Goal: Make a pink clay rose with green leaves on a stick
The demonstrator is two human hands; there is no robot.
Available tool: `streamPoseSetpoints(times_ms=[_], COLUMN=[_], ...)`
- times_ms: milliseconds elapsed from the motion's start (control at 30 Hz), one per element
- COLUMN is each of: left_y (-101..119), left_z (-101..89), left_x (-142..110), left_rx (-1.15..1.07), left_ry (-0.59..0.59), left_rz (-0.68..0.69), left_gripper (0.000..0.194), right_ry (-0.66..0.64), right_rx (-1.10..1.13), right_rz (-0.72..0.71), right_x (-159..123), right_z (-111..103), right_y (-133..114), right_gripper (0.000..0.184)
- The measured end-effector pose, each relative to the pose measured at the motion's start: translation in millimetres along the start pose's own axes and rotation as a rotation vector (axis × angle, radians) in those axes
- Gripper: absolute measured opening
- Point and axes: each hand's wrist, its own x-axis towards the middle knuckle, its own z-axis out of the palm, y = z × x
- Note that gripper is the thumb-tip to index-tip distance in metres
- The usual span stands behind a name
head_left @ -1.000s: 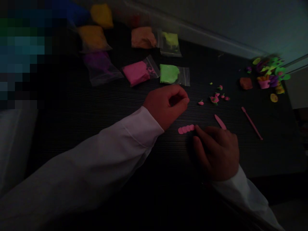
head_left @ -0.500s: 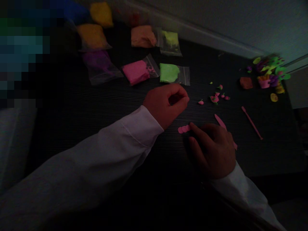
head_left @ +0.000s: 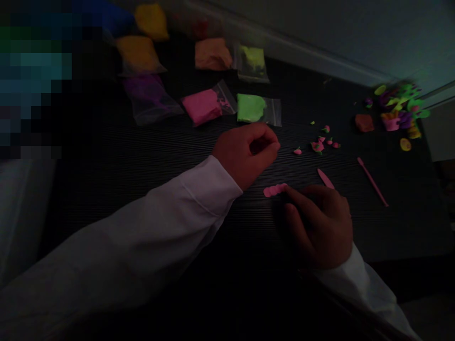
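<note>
A yellow bag (head_left: 152,22) and an orange bag (head_left: 137,53) lie near a purple bag (head_left: 151,97) on the dark table (head_left: 124,151).

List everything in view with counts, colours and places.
Table: one, black, underneath
Wall: one, grey, top
Clay bags: eight, mixed colours, upper left and centre
Dim object: one, red, behind bags
Clay strip: one, pink, centre
Buds: about six, pink and green, right of centre
Crumb: one, lime, behind buds
Flat tool: one, pink, right of strip
Rod tool: one, pink, farther right
Lump: one, brown, upper right
Clay figures: several, mixed colours, upper right
Disc: one, yellow, below figures
Sleeves: two, white, bottom
Left hand: one, bare, centre
Right hand: one, bare, right
</note>
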Motion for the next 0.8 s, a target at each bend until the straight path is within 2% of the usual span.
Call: streamPoseSetpoints(times_ms=[167, 267, 367, 800], left_y=[0.3, 0.1, -0.1, 0.6], left_z=[-0.1, 0.4, 0.5, 0.0], left_x=[0.1, 0.2, 0.5, 0.7], left_rx=[0.011, 0.016, 0.017, 0.053], left_ry=[0.005, 0.007, 0.009, 0.002], left_rz=[-0.003, -0.004, -0.001, 0.012], left_gripper=[0.014, 0.015, 0.015, 0.015], right_ry=[-0.001, -0.062, -0.144, -0.134], right_rx=[0.003, -0.023, -0.051, -0.063], right_rz=[-0.035, -0.132, -0.209, -0.176], right_x=[-1.3, -1.3, 0.0, 0.6], right_z=[-2.4, -4.0, -4.1, -1.8], right_y=[-1.5, -4.8, -7.8, -6.4], right_gripper=[0.035, 0.043, 0.042, 0.043])
